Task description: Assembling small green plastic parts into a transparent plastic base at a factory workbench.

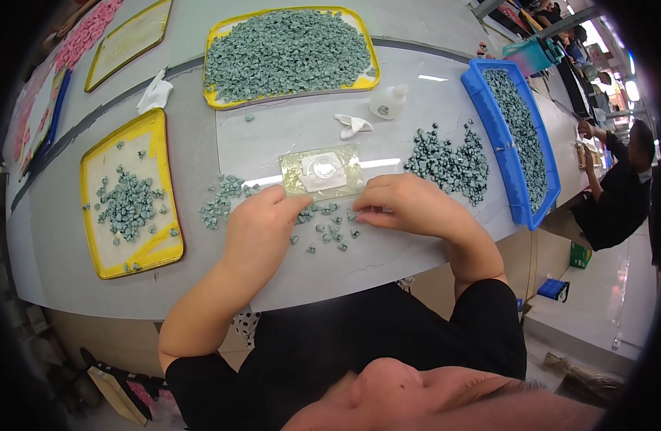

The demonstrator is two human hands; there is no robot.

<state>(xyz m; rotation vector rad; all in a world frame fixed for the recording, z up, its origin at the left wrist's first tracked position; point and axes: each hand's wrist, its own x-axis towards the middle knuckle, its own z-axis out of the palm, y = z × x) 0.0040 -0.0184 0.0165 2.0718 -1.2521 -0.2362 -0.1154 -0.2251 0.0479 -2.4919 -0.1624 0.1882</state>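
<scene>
— Pieces, grey-green, lie between left hand and right hand; how will they handle?
— Probably light, hard; pinch the sides. Both hands curl; whether they grip, I can't tell

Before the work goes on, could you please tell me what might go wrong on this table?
The left hand is beside loose grey-green pieces, so a brush might scatter them. The right hand is near a darker, glossier pile; the two groups could get mixed. The white plastic bottle stands near that pile and might tip if bumped.
</scene>
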